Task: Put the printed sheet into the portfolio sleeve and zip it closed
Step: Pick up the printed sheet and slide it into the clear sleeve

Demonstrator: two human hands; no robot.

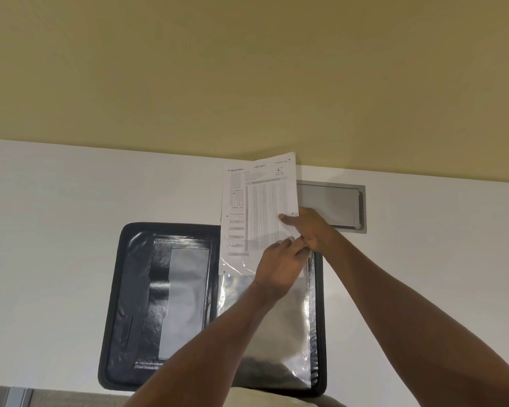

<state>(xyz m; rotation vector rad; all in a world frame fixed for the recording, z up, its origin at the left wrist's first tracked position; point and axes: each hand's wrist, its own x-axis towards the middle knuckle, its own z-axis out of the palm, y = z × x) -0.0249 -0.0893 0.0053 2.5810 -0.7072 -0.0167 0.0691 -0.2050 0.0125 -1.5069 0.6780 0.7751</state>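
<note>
A black zip portfolio (130,289) lies open on the white desk, its clear plastic sleeve (279,327) on the right half. The printed sheet (259,207) stands tilted above the sleeve's top edge, with its lower end just inside the plastic. My right hand (309,227) pinches the sheet's right edge. At the sleeve's top opening, my left hand (279,268) holds the plastic and the sheet's lower part. The zipper runs round the portfolio's rim; its slider is not visible.
The white desk (56,215) meets a yellow wall at the back. A grey recessed cable flap (332,205) sits in the desk just behind the sheet. The desk's near edge runs along the bottom of the view.
</note>
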